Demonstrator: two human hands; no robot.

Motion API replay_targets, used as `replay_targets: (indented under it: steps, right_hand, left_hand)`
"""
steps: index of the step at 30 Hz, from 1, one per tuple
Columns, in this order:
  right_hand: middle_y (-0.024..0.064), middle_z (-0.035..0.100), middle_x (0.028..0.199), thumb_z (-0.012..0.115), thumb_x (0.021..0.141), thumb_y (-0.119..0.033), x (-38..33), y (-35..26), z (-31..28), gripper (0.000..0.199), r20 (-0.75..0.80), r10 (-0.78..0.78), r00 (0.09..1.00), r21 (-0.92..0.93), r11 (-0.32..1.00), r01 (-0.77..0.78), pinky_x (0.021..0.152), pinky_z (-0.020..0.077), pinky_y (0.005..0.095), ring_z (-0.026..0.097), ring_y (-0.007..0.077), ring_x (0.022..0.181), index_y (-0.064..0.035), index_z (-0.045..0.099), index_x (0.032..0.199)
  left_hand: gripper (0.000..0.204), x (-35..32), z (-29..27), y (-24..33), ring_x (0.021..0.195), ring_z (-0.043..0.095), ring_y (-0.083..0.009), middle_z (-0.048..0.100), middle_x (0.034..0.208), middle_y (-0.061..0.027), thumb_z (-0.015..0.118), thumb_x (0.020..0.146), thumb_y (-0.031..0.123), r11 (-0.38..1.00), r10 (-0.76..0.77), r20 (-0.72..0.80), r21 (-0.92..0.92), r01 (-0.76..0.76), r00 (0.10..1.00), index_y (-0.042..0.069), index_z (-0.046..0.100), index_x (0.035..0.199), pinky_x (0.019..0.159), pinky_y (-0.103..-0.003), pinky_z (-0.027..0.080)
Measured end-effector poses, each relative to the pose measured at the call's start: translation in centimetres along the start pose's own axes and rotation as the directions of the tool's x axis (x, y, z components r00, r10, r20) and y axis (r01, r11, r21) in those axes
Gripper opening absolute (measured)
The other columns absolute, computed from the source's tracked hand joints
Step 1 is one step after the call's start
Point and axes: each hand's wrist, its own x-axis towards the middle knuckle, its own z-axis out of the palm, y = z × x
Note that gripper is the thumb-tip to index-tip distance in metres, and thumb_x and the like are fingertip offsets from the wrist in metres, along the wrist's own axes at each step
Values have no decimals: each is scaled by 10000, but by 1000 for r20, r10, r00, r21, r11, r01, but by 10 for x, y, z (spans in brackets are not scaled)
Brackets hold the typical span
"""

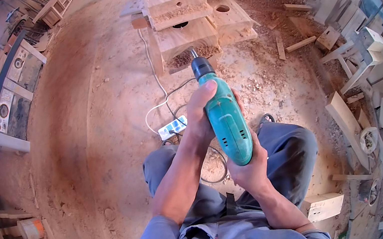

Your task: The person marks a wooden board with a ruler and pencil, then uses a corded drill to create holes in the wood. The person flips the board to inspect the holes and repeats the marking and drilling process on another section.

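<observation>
We are facing a stack of pale, hole-pierced wooden slabs (185, 6) and are aiming the rounded teal plastic drill (226, 118) at the end of the lower slab (187, 37). Our left hand (199, 106) is wrapping its front, our right hand (253, 168) clasping its rear. The silver metal bit (194, 54) is sitting close to the wood, contact unclear. We are probably boring or lining up; proceeding is calling for steady, straight pressure.

The dusty floor (58, 158) holds piled boards (163, 1) at twelve o'clock, sticks (301, 44) and wood chips (258, 85) between one and two, a block (322, 207) at four, and a power strip (167, 129) near the middle.
</observation>
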Motion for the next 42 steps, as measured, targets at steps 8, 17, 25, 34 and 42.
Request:
replay_targets:
  steps: [8,17,25,34,42]
  right_hand:
    - [36,697,976,714,789,41,-16,8,-5,432,30,161,986,176,971,-164,795,524,290,636,103,882,-1,613,1207]
    - [92,715,967,709,790,14,0,8,-7,425,52,166,985,163,972,-172,803,532,319,663,145,882,2,618,1205]
    - [89,700,973,709,790,6,-23,7,13,412,89,230,969,149,959,-241,799,532,335,662,159,888,-15,610,1190]
    - [116,705,982,714,796,22,-6,-2,9,443,12,174,985,154,973,-174,814,537,342,675,174,921,-3,604,1225]
    - [131,704,1031,722,781,11,-36,8,18,552,4,87,996,83,993,-87,826,542,352,687,191,933,-8,562,1309]
  left_hand:
    - [573,-5,-7,-14,762,700,-285,689,890,-183,584,967,510,968,31,-25,248,-24,999,-56,619,1054,702,-391,599]
    - [512,9,-6,-6,718,681,-247,680,857,-153,622,966,490,988,45,-93,152,-30,995,-20,628,1010,663,-373,587]
    - [527,-10,-11,-4,711,687,-264,684,855,-168,644,950,489,963,22,-100,269,6,995,-34,628,1020,650,-393,592]
    - [580,2,-10,-1,700,690,-260,686,858,-181,617,955,519,978,41,-101,208,-19,994,-55,631,1029,640,-383,599]
    - [546,-19,-18,-5,741,694,-274,684,876,-201,615,959,464,967,-36,-22,252,40,999,-76,619,1038,673,-390,594]
